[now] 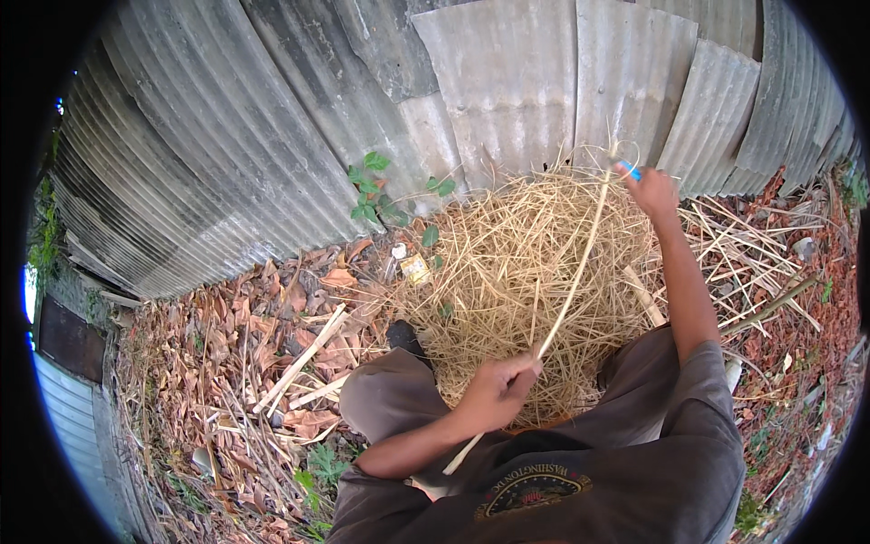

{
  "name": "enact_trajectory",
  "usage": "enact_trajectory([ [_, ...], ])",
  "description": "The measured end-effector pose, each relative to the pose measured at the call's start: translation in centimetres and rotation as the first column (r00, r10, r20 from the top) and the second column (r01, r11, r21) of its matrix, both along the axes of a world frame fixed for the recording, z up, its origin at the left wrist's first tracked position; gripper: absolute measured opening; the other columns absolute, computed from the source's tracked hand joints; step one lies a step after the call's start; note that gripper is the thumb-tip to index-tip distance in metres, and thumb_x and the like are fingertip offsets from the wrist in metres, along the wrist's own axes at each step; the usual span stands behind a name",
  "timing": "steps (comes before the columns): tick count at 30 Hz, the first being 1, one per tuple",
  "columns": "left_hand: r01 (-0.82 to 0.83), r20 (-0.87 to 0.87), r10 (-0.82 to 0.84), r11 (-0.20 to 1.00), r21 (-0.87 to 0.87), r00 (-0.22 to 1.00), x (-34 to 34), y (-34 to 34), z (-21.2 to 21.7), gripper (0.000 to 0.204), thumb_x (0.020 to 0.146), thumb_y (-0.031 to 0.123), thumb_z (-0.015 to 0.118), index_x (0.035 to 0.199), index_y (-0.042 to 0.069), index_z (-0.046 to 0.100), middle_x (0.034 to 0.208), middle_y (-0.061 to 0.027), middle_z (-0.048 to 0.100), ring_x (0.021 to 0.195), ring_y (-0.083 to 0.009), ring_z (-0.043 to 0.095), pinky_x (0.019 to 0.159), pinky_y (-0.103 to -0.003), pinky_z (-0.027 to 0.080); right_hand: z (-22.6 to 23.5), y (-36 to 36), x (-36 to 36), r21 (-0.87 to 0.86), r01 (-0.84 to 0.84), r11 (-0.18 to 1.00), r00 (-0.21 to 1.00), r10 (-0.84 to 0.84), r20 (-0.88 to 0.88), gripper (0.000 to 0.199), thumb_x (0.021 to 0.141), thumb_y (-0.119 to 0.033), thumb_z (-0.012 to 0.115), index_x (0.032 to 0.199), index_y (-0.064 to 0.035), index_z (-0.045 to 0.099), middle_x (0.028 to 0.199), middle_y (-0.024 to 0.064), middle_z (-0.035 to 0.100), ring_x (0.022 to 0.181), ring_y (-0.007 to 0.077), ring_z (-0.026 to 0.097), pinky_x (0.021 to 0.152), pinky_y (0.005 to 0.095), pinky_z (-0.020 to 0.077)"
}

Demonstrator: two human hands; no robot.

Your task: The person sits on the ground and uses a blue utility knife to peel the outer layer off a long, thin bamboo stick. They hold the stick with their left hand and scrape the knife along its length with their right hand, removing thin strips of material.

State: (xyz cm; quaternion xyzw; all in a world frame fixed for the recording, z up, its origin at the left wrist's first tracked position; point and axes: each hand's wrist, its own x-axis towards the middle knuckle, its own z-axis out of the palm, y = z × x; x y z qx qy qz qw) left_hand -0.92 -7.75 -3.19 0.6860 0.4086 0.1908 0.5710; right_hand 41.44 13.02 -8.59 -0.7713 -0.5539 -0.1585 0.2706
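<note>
My left hand (500,388) is closed around a long pale cane strip (571,295) near its lower end, just above my lap. The strip runs up and to the right toward my right hand (651,190), which is raised at arm's length and grips a small blue-handled tool (629,170) at the strip's upper end. Under both hands lies a big heap of dry straw-coloured shavings (507,263). My knees in brown trousers (390,399) frame the heap.
A corrugated metal fence (362,109) curves behind the heap. Dry leaves and split cane pieces (304,358) cover the ground at the left. A small green plant (376,195) grows at the fence foot. More cane offcuts (752,263) lie at the right.
</note>
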Motion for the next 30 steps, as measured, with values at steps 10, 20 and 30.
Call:
enact_trajectory([
  [10,-0.273,0.266,0.320,0.941,-0.201,0.909,-1.4,-0.2,0.6,0.035,0.101,0.019,0.046,0.133,0.005,0.052,0.057,0.0036,0.042,0.043,-0.0024,0.036,0.041,-0.018,0.031,3.2,-3.3,2.4,0.013,0.064,0.998,0.811,-0.045,-0.583,0.086,0.086,-0.074,0.039,0.057,0.0050,0.055,0.053,0.0149,0.050,0.054,0.0281,0.048,0.058,0.0443,0.0402],
  [20,-0.345,0.363,0.388,0.921,-0.180,0.847,4.8,4.6,3.8,0.037,0.102,0.021,0.045,0.136,0.008,0.050,0.058,0.0047,0.043,0.041,-0.0018,0.035,0.039,-0.018,0.032,8.1,-10.2,-17.2,-0.111,-0.711,0.694,0.702,0.696,-0.151,0.075,0.078,-0.079,0.047,0.055,-0.0086,0.061,0.044,0.0065,0.051,0.044,0.0230,0.057,0.045,0.0380,0.0445],
  [30,-0.265,0.372,0.332,0.939,-0.221,0.867,2.9,3.6,2.4,0.036,0.102,0.020,0.044,0.133,0.003,0.050,0.054,0.0037,0.041,0.042,-0.0043,0.038,0.042,-0.021,0.032,6.8,-8.4,-17.5,-0.171,-0.622,0.764,0.779,0.626,-0.034,0.077,0.075,-0.082,0.048,0.054,-0.0091,0.060,0.041,0.0060,0.048,0.038,0.0234,0.054,0.040,0.0368,0.0426],
])
